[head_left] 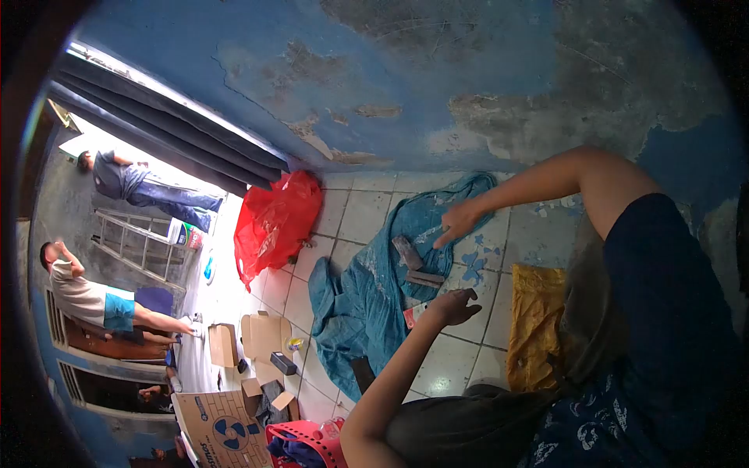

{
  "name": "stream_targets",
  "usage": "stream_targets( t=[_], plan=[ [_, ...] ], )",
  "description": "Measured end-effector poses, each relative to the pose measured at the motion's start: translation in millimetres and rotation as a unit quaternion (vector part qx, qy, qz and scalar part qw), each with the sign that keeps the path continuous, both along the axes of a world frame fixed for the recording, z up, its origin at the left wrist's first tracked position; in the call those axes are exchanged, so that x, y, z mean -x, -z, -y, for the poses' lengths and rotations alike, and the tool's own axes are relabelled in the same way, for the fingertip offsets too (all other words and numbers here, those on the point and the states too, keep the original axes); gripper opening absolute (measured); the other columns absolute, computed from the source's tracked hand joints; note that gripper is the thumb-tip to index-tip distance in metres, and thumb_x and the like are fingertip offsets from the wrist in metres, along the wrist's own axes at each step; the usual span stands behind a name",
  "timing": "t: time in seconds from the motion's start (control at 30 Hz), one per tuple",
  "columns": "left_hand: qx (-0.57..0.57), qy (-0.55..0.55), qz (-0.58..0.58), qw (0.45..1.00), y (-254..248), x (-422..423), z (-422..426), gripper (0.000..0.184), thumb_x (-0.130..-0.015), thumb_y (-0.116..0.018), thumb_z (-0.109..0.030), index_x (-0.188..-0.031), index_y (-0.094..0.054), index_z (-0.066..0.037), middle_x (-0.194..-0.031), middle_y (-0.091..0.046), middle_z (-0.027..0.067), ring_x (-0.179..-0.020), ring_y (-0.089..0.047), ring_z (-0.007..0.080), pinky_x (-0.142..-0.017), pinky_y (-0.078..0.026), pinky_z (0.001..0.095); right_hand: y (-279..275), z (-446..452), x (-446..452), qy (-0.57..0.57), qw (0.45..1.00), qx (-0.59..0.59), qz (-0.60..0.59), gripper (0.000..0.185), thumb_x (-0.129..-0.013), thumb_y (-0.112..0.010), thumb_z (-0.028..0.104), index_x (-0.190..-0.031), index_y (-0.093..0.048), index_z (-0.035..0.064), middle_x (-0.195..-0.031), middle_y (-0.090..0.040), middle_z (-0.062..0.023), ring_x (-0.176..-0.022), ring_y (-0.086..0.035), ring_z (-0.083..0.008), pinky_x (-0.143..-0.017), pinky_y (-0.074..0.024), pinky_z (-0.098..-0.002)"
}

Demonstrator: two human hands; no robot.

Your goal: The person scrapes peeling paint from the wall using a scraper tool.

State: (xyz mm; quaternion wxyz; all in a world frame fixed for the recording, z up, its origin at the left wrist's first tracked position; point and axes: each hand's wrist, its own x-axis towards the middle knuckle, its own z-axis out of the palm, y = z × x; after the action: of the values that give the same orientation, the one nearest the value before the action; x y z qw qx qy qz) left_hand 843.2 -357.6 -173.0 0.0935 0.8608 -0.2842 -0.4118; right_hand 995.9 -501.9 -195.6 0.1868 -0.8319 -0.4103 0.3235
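Observation:
My right hand (460,221) hovers over a crumpled teal cloth (351,300) on the tiled floor, fingers loosely extended and nothing visible in them. Nearer my body, my left hand (456,307) hangs with bent fingers apart, also holding nothing I can see. Between the hands, on the cloth, lie a grey oblong piece (406,253) and a second grey slab-like piece (425,278). Blue paint flakes (473,267) are scattered on the tiles beside them. A small red and white packet (414,314) is partly behind my left wrist.
A peeling blue wall (374,78) borders the floor. About the room are a yellow cloth (536,320), red plastic bag (277,218), cardboard boxes (265,343), pink basket (308,441) and ladder (140,246). Several people are farther off, one person (86,292) in a light shirt.

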Motion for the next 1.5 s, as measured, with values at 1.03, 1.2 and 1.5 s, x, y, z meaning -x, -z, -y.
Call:
stream_targets(
  t=[1.03,1.2,1.5],
  plan=[
    [-0.004,-0.027,-0.007,1.0,-0.4,-1.1,0.3,0.041,-0.079,-0.049,-0.037,-0.107,-0.049,-0.007,-0.101,-0.056,0.0151,-0.095,-0.052,0.0311,-0.08,-0.041,0.0375,67.1,35.5,2.0,-0.183,0.92,0.345,-0.009,0.031,-0.069,-0.053,0.037,-0.067,-0.062,0.007,-0.065,-0.058,-0.0096,-0.058,-0.054,-0.0257,-0.055,-0.0418,-0.0398],
    [-0.004,-0.014,-0.008,1.0,0.2,-2.3,-0.6,0.041,-0.081,-0.047,-0.038,-0.109,-0.047,-0.008,-0.097,-0.056,0.0153,-0.093,-0.053,0.0298,-0.079,-0.042,0.0372,62.4,36.1,2.4,-0.212,0.91,0.354,0.048,0.034,-0.071,-0.053,0.038,-0.079,-0.064,0.0068,-0.075,-0.06,-0.0124,-0.067,-0.055,-0.027,-0.061,-0.0425,-0.0414],
    [-0.002,-0.019,-0.008,1.0,-0.7,-1.8,-0.4,0.04,-0.081,-0.048,-0.037,-0.109,-0.047,-0.008,-0.098,-0.056,0.0162,-0.093,-0.053,0.0296,-0.079,-0.042,0.037,79.1,36.8,0.8,-0.204,0.912,0.346,0.088,0.044,-0.075,-0.05,0.043,-0.095,-0.059,0.0054,-0.088,-0.058,-0.0136,-0.081,-0.055,-0.0291,-0.071,-0.0427,-0.0428]
  ],
)
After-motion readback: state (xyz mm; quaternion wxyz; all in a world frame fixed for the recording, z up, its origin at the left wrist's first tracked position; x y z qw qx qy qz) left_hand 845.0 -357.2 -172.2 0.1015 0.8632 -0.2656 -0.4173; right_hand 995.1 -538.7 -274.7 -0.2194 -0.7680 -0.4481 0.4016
